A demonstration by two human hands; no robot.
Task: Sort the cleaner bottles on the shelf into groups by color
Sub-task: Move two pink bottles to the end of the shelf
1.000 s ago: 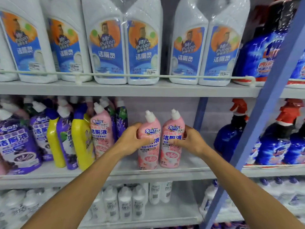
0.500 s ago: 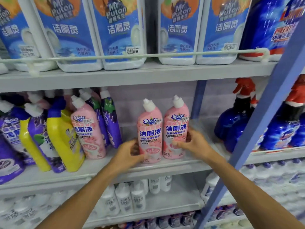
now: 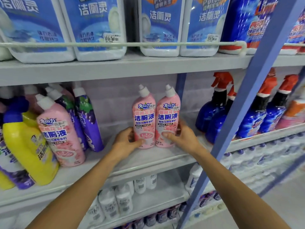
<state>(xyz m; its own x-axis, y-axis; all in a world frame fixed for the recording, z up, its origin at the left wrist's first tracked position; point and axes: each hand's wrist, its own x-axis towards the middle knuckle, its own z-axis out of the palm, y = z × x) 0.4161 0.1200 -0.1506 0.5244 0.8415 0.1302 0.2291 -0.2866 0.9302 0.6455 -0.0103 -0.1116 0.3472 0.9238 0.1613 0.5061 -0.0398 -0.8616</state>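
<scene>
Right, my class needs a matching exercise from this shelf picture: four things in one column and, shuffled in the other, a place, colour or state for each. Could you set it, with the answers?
Column A
1. left hand
2. right hand
3. yellow bottle
4. blue spray bottles

Column B
a. red trigger tops, standing to the right
b. grips the left pink bottle of the middle pair
c. blue cap, in the mixed group at the left
d. grips the right pink bottle of that pair

Pairs: 1-b, 2-d, 3-c, 4-a
</scene>
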